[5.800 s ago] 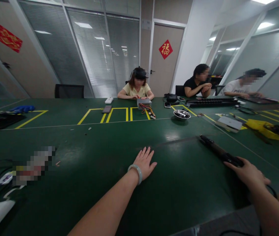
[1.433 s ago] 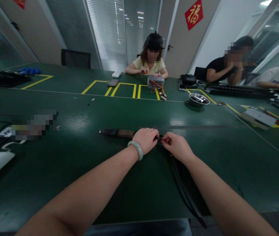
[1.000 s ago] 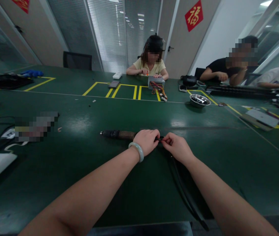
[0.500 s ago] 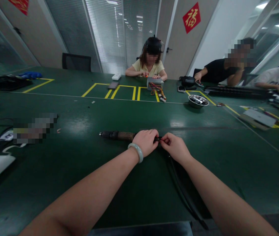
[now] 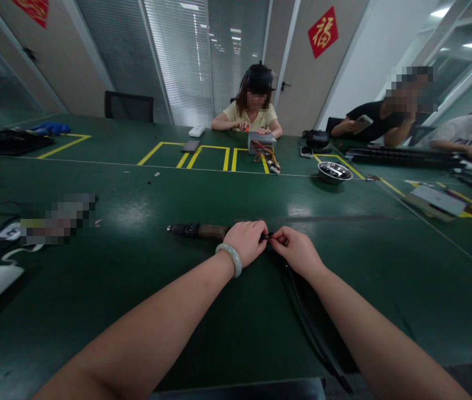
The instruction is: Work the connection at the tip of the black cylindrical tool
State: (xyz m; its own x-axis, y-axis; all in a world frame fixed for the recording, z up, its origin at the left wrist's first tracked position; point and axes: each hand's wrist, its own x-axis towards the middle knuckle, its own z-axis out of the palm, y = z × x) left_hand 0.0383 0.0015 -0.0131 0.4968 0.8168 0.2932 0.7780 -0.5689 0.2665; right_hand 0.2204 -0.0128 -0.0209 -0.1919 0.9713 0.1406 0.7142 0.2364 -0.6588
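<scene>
A dark, rod-shaped power tool [image 5: 196, 230] lies on its side on the green table [image 5: 144, 289], its tip pointing left. My left hand [image 5: 246, 240], with a pale bangle on the wrist, is closed round the tool's rear end. My right hand [image 5: 296, 250] pinches the black cable [image 5: 306, 319] just where it leaves the tool. The cable runs from there toward me and off the table's near edge. The two hands almost touch.
Across the table a person works on a grey box with coloured wires [image 5: 263, 145]. Two more people sit at the far right. A metal bowl [image 5: 335, 172], yellow floor-tape marks, a laptop and cables at the left edge lie around.
Since 5.8 s ago the tool has moved from the right to the middle and both hands closed on it. Over the last second the hands have barely moved.
</scene>
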